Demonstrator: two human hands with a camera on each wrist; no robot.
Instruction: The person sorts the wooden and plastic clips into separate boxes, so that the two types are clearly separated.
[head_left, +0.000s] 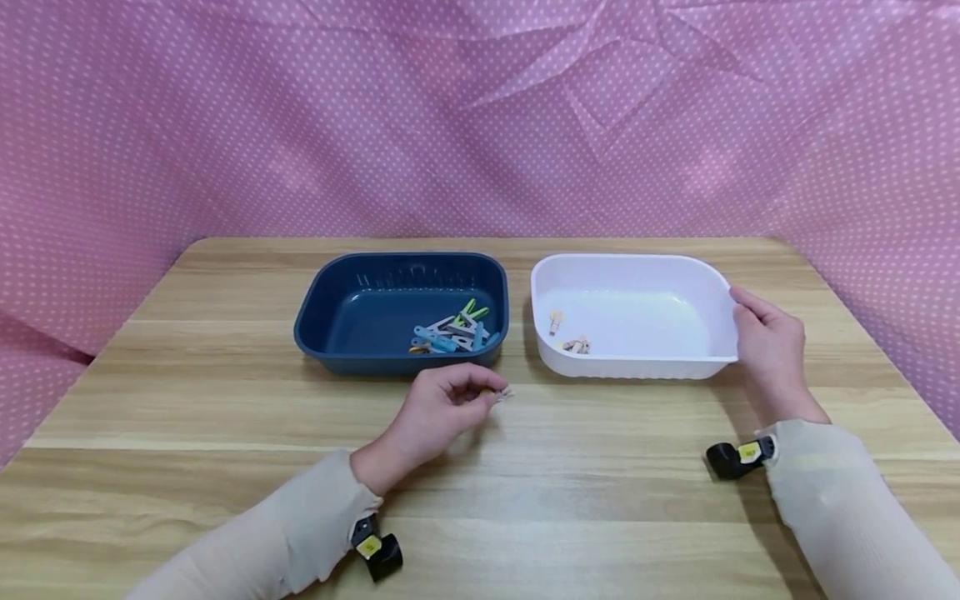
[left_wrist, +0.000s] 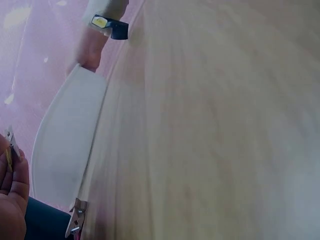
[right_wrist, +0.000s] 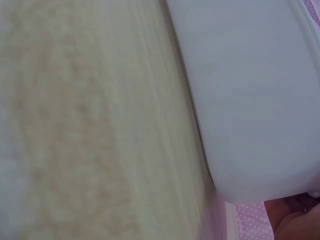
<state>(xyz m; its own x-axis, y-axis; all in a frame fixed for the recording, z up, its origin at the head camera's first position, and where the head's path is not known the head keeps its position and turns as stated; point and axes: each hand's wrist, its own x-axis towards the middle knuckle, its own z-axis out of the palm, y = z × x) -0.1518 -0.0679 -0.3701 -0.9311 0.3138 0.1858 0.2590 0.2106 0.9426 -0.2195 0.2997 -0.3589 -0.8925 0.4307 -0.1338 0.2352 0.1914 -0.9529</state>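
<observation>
My left hand (head_left: 450, 408) pinches a small clothespin (head_left: 504, 394) with yellow and whitish parts, just in front of the blue bin (head_left: 401, 367). In the left wrist view the same clothespin (left_wrist: 13, 145) sticks out from the fingertips. At the right end of the white bin (head_left: 637, 367), my right hand (head_left: 772, 354) holds the rim; its fingers are partly hidden behind the wall in the right wrist view. Small wooden clothespins (head_left: 577, 345) lie in the white bin's near left corner. Blue, grey and green plastic clothespins (head_left: 457, 329) are heaped in the blue bin's near right corner.
Both bins stand side by side on a wood-grain table (head_left: 570, 492), a narrow gap between them. A pink dotted cloth (head_left: 480, 125) hangs behind and at the sides. Beside the blue bin in the left wrist view shows a brownish piece (left_wrist: 76, 217) with metal bits.
</observation>
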